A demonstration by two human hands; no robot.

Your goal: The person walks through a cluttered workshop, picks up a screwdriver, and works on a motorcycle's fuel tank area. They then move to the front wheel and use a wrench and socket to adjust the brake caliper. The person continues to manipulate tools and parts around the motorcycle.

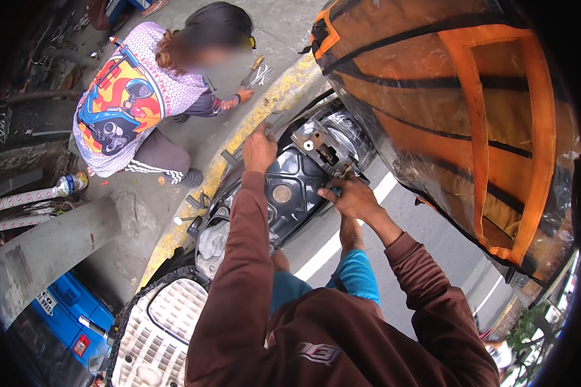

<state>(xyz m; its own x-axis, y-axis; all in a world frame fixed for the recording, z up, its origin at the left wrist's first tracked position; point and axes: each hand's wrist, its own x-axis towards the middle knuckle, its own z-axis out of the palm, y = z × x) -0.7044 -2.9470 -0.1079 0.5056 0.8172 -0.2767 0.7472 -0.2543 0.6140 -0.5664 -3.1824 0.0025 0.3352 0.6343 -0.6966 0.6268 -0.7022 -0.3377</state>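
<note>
Orange panels under see-through plastic form the large bag (419, 122) beside the uncovered motorcycle (297, 177); its contents are hidden. Lettering marks the co-worker's shirt (119, 106) and a white plate (46, 301). Right hand (355, 195): grip clamped on a small blue piece (335, 191), near the metal bracket (317, 143). Left hand (260, 150): at the motorcycle's edge, grip uncertain.

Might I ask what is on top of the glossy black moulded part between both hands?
A round tan disc or opening shows on the glossy black moulded part; whatever the brown left sleeve covers cannot be seen.
</note>
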